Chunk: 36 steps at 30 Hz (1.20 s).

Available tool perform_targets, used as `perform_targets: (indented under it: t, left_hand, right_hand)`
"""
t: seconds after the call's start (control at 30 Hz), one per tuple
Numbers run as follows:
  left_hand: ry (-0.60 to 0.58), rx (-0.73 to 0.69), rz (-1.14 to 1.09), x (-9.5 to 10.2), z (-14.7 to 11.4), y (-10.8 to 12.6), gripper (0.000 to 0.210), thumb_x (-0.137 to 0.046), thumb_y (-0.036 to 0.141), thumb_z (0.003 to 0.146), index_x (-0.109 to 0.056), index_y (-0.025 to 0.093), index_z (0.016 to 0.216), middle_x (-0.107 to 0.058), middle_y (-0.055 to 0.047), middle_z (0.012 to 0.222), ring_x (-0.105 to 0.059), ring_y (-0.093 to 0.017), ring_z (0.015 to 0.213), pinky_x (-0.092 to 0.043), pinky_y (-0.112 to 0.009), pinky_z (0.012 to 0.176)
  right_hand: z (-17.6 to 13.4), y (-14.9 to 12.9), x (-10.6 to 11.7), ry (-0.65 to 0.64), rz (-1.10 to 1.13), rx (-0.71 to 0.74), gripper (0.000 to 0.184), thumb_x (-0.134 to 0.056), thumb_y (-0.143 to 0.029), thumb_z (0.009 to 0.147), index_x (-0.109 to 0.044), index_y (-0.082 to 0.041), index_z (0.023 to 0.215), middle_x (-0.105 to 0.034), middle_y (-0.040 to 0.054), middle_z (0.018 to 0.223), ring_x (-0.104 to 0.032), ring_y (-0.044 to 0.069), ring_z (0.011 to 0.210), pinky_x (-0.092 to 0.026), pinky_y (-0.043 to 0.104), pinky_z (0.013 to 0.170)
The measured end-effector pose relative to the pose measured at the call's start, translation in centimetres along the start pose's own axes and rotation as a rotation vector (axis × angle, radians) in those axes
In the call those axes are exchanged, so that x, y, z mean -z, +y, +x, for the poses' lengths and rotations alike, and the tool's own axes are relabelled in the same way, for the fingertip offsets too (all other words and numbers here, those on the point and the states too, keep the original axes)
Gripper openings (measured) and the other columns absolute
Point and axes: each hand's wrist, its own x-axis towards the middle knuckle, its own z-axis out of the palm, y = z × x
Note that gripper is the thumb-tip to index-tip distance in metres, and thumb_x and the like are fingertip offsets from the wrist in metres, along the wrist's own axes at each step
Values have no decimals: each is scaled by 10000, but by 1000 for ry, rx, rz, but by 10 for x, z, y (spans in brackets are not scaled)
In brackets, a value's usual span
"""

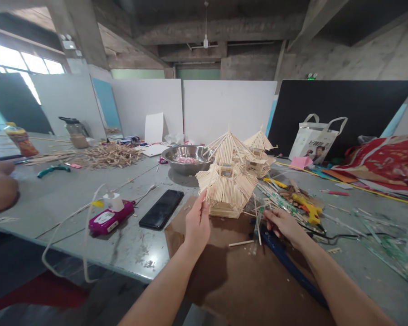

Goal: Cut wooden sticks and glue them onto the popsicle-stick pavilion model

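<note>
A model pavilion [229,192] built of thin pale wooden sticks, with tiered, pointed roofs, stands on a brown board [221,262]. My left hand [197,222] is at its left side, fingers together against the lower eave. Right of the model, my right hand [281,222] is closed in a pinch at a narrow clear plastic wrapper [257,228] with green marks. A thin stick is beside or inside that wrapper; I cannot tell which. Below the right hand lies a dark blue long-handled tool [289,262], its head partly hidden. A loose short stick [241,243] rests on the board.
Behind the model are a second stick tower [260,156] and a steel bowl [187,160]. A black phone [161,209] and a purple power strip [110,217] lie left. A yellow glue gun [308,208] and wrappers lie right. Another person's arm [0,188] rests far left.
</note>
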Motion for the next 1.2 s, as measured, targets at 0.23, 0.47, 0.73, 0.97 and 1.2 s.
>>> perform_targets:
  t: [0.23,0.47,0.73,0.97,1.2]
  left_hand:
    - [37,-6,7,0,4,-7,391,-360,363,798,-491,185,1120,-619,-58,886,-546,-162,861,-426,-268,703]
    - [-29,37,17,3,7,-1,387,-345,326,807,-485,161,1128,-513,15,575,-468,-96,529,-384,-215,535]
    - [-117,49,-34,14,9,17,400,-375,293,789,-479,149,1147,-446,38,502,-417,-79,479,-352,-195,498]
    - [-151,173,-220,20,13,25,429,-445,319,737,-505,131,1118,-413,56,446,-369,-61,406,-305,-176,414]
    - [-220,379,-458,23,27,41,448,-499,331,700,-488,110,1090,-405,75,374,-273,-41,289,-192,-153,282]
  right_hand:
    - [1,3,-1,-6,-10,7,333,-489,-501,656,-485,-173,598,-518,-55,435,-336,34,247,-168,177,292]
    - [1,4,-1,-22,-39,16,316,-471,-478,685,-469,-173,603,-516,-61,452,-341,29,255,-177,171,298]
    - [2,5,0,-38,-55,12,321,-459,-481,694,-457,-173,604,-522,-55,469,-348,27,260,-180,174,301]
    - [1,0,-1,-36,-47,-56,302,-463,-474,682,-468,-172,670,-514,-58,471,-340,23,266,-171,173,304]
    - [2,3,-1,-39,-67,-28,291,-453,-462,689,-467,-172,664,-521,-51,481,-351,26,272,-191,177,310]
